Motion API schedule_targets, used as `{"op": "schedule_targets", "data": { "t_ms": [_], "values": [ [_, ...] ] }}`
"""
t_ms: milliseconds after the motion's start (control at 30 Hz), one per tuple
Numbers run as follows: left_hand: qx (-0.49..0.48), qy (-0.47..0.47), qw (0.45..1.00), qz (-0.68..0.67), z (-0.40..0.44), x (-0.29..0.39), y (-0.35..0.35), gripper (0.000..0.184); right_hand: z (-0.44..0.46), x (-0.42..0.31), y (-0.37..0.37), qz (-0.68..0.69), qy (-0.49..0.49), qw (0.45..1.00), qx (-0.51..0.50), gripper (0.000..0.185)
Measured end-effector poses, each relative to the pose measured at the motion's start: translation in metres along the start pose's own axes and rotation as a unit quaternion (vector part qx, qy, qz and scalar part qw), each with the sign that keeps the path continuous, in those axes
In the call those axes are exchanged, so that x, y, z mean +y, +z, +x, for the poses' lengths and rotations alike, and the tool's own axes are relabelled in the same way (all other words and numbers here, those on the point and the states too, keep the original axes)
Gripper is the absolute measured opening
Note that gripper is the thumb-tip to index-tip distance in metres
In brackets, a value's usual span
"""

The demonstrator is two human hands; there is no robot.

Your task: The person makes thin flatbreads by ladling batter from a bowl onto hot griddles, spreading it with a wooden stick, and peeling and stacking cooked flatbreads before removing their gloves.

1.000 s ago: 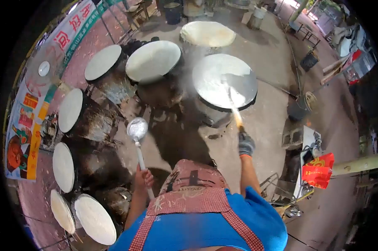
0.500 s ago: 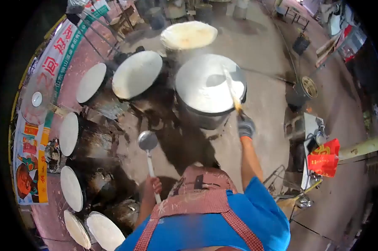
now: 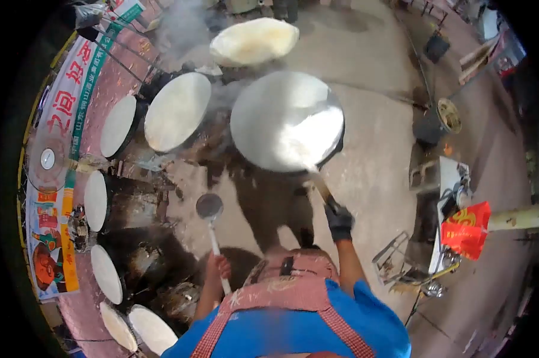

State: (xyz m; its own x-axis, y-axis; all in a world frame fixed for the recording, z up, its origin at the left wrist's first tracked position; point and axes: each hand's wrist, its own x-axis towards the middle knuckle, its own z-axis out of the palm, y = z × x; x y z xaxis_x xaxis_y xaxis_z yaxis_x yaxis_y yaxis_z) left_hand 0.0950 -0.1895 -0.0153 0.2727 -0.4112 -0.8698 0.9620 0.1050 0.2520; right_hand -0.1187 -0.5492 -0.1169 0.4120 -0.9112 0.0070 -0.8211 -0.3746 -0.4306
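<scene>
My right hand (image 3: pixel 340 223), in a dark glove, is closed around the handle of a long flat scraper (image 3: pixel 322 188). The scraper's pale end meets the near right rim of a large round griddle (image 3: pixel 263 131). That griddle has a shiny grey surface with a bright white patch at its near right. My left hand (image 3: pixel 219 266) is bare and wrapped around the pale handle of a ladle (image 3: pixel 209 206). The ladle's round bowl is held over the floor, left of the griddle and apart from it.
A round pale sheet (image 3: pixel 254 42) lies beyond the griddle, with steam nearby. Several pale-topped round griddles, one large (image 3: pixel 178 112), curve along the left beside a printed banner (image 3: pixel 72 113). At right are a bucket (image 3: pixel 439 122), a white bench (image 3: pixel 445 209) and a red bag (image 3: pixel 466 230).
My right hand has drawn the scraper back toward me, from across the griddle to its near rim. The griddle's surface looks greyer and shinier. The ladle stays nearly in place.
</scene>
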Motion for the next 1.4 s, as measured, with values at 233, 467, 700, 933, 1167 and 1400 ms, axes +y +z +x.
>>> {"op": "schedule_targets", "data": {
  "t_ms": [233, 467, 700, 933, 1167, 1400],
  "values": [
    [-0.039, 0.021, 0.998, 0.042, 0.0, -0.024, -0.009, 0.022, 0.212, -0.042, -0.062, 0.119, 0.091, 0.989, 0.015, 0.057],
    [-0.015, 0.006, 1.0, -0.024, -0.015, -0.015, -0.009, 0.026, 0.151, -0.024, 0.048, 0.258, 0.055, 0.964, 0.014, 0.035],
    [-0.045, 0.05, 0.997, 0.028, -0.031, 0.014, -0.024, 0.024, 0.071, -0.031, -0.009, 0.394, 0.158, 0.903, -0.067, 0.017],
    [-0.155, -0.04, 0.981, -0.105, 0.0, 0.032, -0.061, 0.028, 0.076, -0.025, 0.009, 0.135, -0.068, 0.987, -0.053, 0.03],
    [-0.103, 0.0, 0.989, -0.109, -0.002, 0.034, -0.04, 0.024, 0.145, -0.062, -0.061, -0.101, -0.066, 0.988, -0.092, 0.038],
    [-0.184, -0.082, 0.97, -0.132, 0.048, 0.079, 0.054, 0.034, 0.108, -0.032, -0.079, -0.097, -0.001, 0.99, -0.106, 0.039]
  ]
}}
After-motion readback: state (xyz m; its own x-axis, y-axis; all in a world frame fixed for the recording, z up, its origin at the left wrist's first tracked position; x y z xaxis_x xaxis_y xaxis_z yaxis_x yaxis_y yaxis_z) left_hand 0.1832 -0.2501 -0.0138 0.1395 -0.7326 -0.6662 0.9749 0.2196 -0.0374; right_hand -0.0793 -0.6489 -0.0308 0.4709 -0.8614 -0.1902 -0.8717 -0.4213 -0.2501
